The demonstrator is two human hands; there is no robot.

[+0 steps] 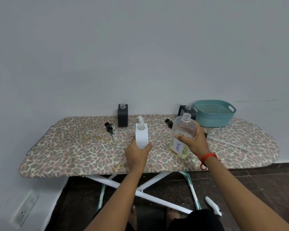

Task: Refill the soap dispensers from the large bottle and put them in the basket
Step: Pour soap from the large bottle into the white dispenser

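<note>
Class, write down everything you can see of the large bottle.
The large bottle is clear plastic with a threaded neck and no cap. A white label reads SOAP in blue handwriting. A little yellowish liquid sits at the bottom. It is nearly upright, slightly tilted, over the board, and the right hand grips its middle. Whether its base touches the board is unclear.

Soft even indoor light, faint shadows, wide-angle bending at edges, slightly soft focus throughout
</note>
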